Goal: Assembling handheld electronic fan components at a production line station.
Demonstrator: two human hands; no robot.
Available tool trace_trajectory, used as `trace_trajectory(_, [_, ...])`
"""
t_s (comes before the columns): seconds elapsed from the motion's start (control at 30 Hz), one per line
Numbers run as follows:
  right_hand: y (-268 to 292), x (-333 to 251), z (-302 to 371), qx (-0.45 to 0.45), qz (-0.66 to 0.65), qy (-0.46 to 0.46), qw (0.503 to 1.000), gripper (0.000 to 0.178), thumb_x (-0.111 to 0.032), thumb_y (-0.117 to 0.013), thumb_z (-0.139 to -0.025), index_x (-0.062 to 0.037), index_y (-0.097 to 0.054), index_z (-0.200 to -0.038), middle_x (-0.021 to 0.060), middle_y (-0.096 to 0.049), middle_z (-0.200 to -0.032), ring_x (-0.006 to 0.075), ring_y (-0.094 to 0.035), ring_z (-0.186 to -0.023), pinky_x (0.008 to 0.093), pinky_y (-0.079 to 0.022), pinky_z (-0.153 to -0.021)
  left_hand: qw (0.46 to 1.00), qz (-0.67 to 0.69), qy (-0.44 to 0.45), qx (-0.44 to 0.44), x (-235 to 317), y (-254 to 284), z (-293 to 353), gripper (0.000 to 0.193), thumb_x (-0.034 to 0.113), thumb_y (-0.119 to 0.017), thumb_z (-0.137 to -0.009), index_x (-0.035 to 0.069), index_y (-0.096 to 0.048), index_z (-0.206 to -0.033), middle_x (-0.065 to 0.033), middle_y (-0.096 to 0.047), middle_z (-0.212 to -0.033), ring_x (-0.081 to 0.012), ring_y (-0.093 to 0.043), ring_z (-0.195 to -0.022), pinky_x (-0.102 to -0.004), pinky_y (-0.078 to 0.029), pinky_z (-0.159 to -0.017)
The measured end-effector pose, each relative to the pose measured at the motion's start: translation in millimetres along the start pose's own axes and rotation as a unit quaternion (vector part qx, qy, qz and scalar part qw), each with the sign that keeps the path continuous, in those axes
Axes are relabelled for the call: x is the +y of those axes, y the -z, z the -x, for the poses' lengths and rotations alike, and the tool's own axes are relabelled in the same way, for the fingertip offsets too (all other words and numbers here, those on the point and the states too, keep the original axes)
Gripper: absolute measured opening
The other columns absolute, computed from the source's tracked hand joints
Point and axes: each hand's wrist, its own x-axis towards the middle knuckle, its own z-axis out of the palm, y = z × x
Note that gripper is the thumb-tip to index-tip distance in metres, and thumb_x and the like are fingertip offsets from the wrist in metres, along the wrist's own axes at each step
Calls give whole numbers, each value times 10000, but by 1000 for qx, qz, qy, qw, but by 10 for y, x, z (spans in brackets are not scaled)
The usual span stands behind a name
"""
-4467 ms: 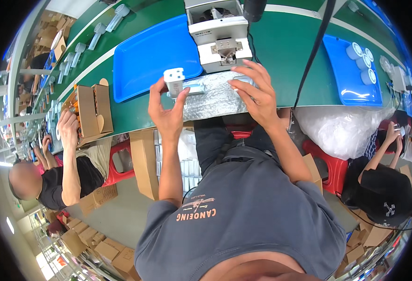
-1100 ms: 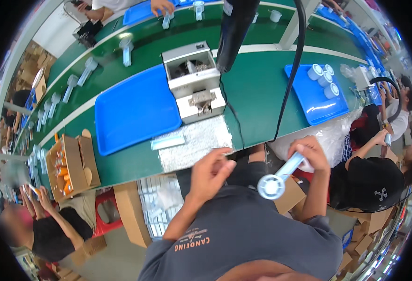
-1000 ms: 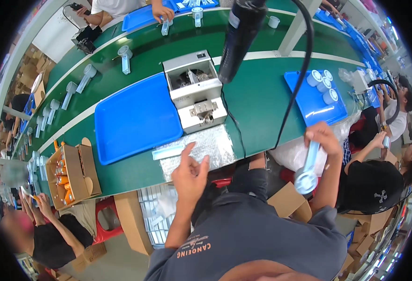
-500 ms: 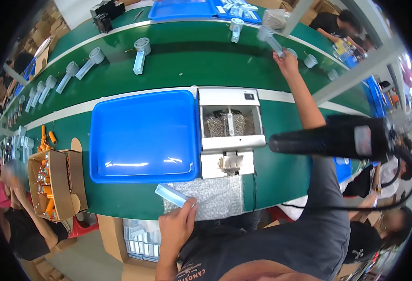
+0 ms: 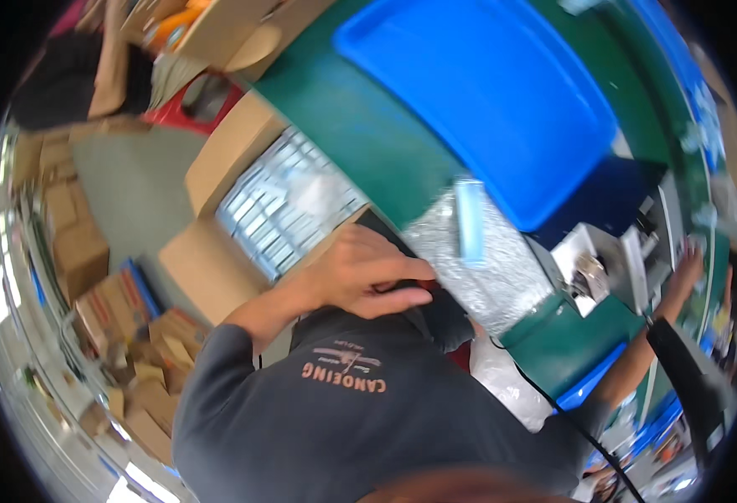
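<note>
Left hand [image 5: 368, 272]: fingers half-curled, thumb and forefinger tips apart, nothing visible between. Light-blue strip [image 5: 470, 226] ahead and right of it, not touching, lying on silvery sheet [image 5: 502, 289]. Blue tray [image 5: 494, 101] farther ahead. Open carton [image 5: 230, 155] left of hand. Right hand [image 5: 685, 270] beyond pale machine [image 5: 579, 249], blurred; grip unclear.
</note>
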Motion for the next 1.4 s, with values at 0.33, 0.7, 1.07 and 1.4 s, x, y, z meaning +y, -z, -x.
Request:
trace_trajectory(0.33, [-836, -647, 3760, 59, 61, -52, 995, 298, -240, -576, -1030, 0, -643, -1194, 114, -704, -1071, 163, -665, -925, 298, -526, -780, 805, -419, 400, 125, -2035, 826, 2302, 379, 35, -627, -811, 63, -582, -1187, -171, -614, -1170, -338, -637, -987, -436, -535, -821])
trace_trajectory(0.7, [-892, -825, 5023, 258, 14, -59, 964, 257, -210, -594, -1007, -2, -677, -1133, 72, -691, -943, 153, -661, -876, 284, -529, -798, 770, -531, 337, -112, -3128, 1521, 3330, 499, 195, -735, -829, 102, -592, -1297, -264, -565, -1166, -463, -566, -1060, -546, -480, -887])
trace_trajectory(1.07, [518, -275, 4723, 358, 595, -55, 717, 731, -482, -758, -747, -120, -568, -1353, 275, -536, -1324, 444, -589, -1165, 499, -470, -1019, 755, -572, 313, -69, -2919, 1143, 3025, 570, 192, -712, -822, 84, -463, -1322, -210, -519, -1179, -449, -565, -1054, -557, -455, -862])
trace_trajectory(1.4, [503, -214, 4848, 351, 537, -53, 765, 776, -576, -810, -751, -63, -600, -1294, 216, -698, -1173, 371, -684, -1071, 451, -535, -887, 760, -510, 354, -191, -2995, 1298, 2745, 447, 160, -840, -639, 147, -620, -1028, -68, -617, -1034, -326, -596, -1060, -504, -441, -913])
